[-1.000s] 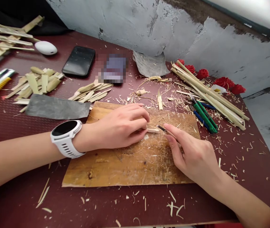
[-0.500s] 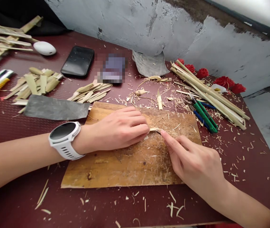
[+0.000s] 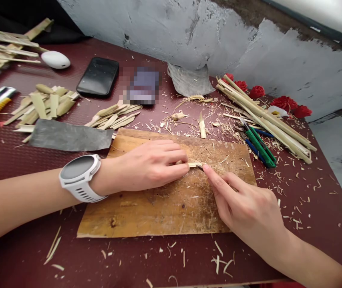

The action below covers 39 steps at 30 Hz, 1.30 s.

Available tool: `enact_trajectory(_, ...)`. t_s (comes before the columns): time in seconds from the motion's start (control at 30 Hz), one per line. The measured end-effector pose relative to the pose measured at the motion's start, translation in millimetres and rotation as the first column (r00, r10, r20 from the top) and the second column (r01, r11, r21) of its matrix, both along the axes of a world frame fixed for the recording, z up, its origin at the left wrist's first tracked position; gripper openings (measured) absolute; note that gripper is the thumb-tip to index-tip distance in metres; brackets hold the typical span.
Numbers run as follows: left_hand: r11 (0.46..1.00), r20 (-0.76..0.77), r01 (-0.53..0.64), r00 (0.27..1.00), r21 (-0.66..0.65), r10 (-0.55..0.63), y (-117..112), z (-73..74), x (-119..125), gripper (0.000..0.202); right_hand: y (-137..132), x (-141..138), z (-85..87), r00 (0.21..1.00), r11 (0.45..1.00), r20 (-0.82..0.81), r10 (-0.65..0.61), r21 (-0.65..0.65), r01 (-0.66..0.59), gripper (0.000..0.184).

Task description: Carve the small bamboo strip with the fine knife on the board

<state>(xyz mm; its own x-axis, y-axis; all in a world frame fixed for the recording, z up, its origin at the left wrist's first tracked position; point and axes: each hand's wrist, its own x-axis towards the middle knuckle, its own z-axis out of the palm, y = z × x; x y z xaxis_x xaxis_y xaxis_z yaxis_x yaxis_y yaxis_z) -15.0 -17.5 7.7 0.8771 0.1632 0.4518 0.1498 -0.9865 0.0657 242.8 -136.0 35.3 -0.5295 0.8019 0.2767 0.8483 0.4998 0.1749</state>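
My left hand [image 3: 153,165], with a white watch on the wrist, is closed on a small pale bamboo piece [image 3: 194,164] and presses it onto the wooden board [image 3: 159,212]. My right hand [image 3: 243,204] is closed around a thin blade [image 3: 200,166], its forefinger laid along it. The blade tip meets the end of the bamboo piece just right of my left fingertips. Most of the blade is hidden under my fingers.
A cleaver blade [image 3: 69,138] lies left of the board. Cut bamboo slips [image 3: 43,106] and a second heap of slips [image 3: 115,116], a black phone [image 3: 99,77], a white mouse [image 3: 55,60], long bamboo stalks [image 3: 267,120], green and blue cutters [image 3: 259,146] and red flowers [image 3: 285,104] are around. Shavings litter the table.
My right hand has slid left, bringing the blade tip onto the bamboo piece; less of the piece shows beyond my left fingers.
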Motion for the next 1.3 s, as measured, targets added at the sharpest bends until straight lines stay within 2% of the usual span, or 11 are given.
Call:
enact_trajectory(0.43, 1.0, -0.048, -0.019, 0.999, -0.012, 0.018, -3, -0.2, -1, 0.031, -7, -4, -3.6, 0.996, 0.999, 0.083, -0.017, 0.045, 0.013, 0.05)
enact_trajectory(0.83, 1.0, -0.065, 0.016, 0.998, -0.008, -0.017, -4, 0.7, -2, 0.035, -19, -15, -19.3, 0.994, 0.998, 0.111, -0.027, 0.055, 0.021, 0.06)
enact_trajectory(1.17, 0.999, -0.042, 0.039, 0.998, 0.031, -0.038, -5, -3.0, 1, 0.031, -18, -15, -19.3, 0.994, 0.999, 0.112, -0.001, 0.05, -0.004, 0.057)
enact_trajectory(1.3, 1.0, -0.049, 0.003, 0.999, -0.002, -0.003, -6, -0.6, 1, 0.029, -17, -16, -17.4, 0.993, 1.0, 0.117, -0.005, 0.011, 0.004, 0.054)
